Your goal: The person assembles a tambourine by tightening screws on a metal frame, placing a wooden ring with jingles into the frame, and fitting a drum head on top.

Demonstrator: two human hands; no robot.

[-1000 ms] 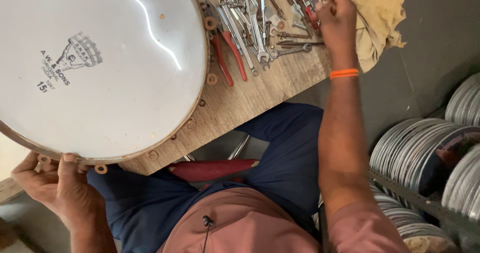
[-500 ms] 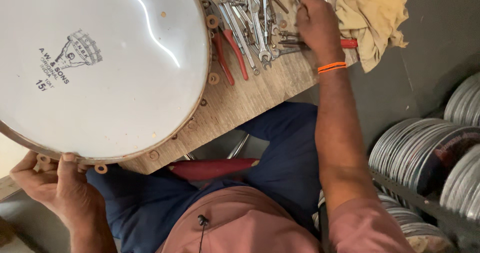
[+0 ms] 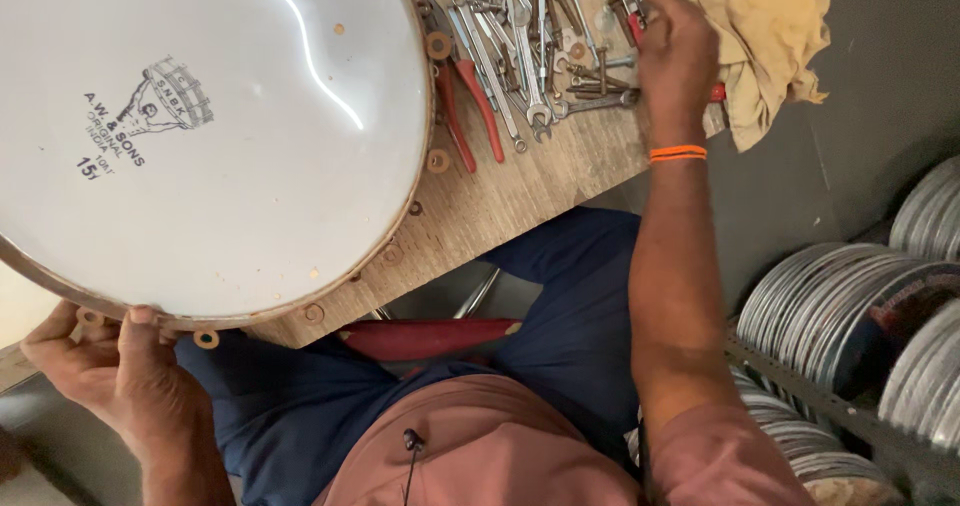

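Left hand: the left hand (image 3: 110,386) grips the near rim of the big white drum head (image 3: 200,136), thumb over the edge and fingers curled under it, closed on the rim.
Drum head: it lies flat on the wooden bench (image 3: 500,206) and covers most of the bench's left side; its near edge overhangs toward the person's lap.
Right hand: the right hand (image 3: 678,51) reaches out at full arm to the far right of the bench, with an orange band (image 3: 678,153) on the wrist.
Right grip: the fingers are bent down into the pile of spanners (image 3: 540,36); they seem to pinch something with a red handle, but the hand hides what it is, so I cannot tell whether it is held.
Where the tools lie: the pile sits just right of the drum head's rim, on the far side of the bench, well apart from the left hand and directly under the right.
Long axis: most spanners lie with their length running away from the person, roughly in line with the reaching forearm.
Beside the pile: red-handled pliers (image 3: 465,106) lie next to the rim; a yellow rag (image 3: 770,36) touches the right hand's outer side.
Nearer hand: the right, by far.
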